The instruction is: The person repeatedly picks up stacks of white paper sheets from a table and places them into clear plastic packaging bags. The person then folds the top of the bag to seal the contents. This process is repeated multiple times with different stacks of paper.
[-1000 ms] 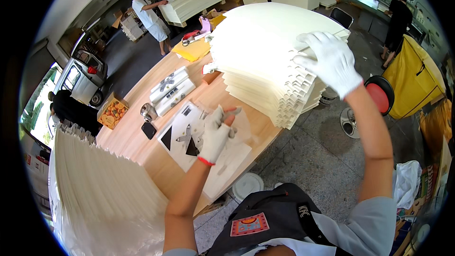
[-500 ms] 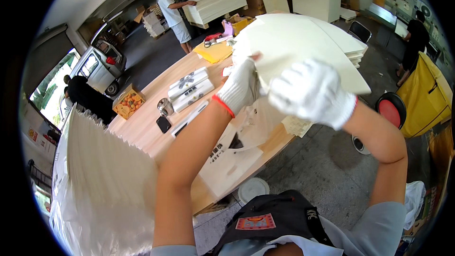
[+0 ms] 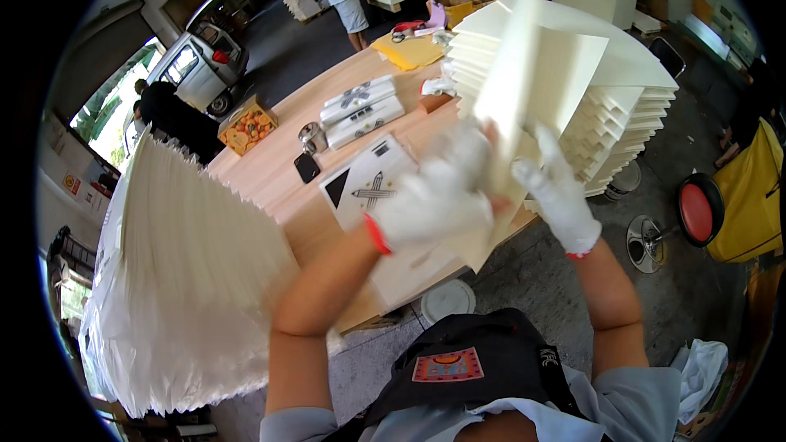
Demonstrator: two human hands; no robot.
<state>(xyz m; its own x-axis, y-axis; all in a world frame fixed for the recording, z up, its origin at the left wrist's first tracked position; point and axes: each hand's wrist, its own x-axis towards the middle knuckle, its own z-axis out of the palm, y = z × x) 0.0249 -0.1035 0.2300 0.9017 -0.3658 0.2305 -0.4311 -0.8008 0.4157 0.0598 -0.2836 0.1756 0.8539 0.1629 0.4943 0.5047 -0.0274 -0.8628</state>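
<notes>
A sheaf of cream paper sheets (image 3: 512,86) stands upright between my hands, its near side smeared by motion. My left hand (image 3: 442,196), in a white glove with a red cuff and bare fingertips, is closed around the lower left part of the sheaf. To its right, my gloved right hand (image 3: 558,192) has thumb and fingers apart, close against the sheets; whether it touches them is unclear. Behind lies a tall fanned stack of cream sheets (image 3: 626,127) at the table's right end. A printed white packet (image 3: 372,184) with a pencil design lies left of my left hand.
On the wooden table (image 3: 282,123) are wrapped white packs (image 3: 364,110), a phone (image 3: 306,168), a metal cup (image 3: 312,137), a fruit-patterned box (image 3: 247,125) and a yellow packet (image 3: 407,51). A tall plastic-wrapped stack (image 3: 188,278) rises at left. A red-seated stool (image 3: 698,210) stands right.
The sheaf now stands raised between my hands. My left hand has moved lower, and my right hand has opened from a closed shape. The view has shifted, showing more of the large stack's side.
</notes>
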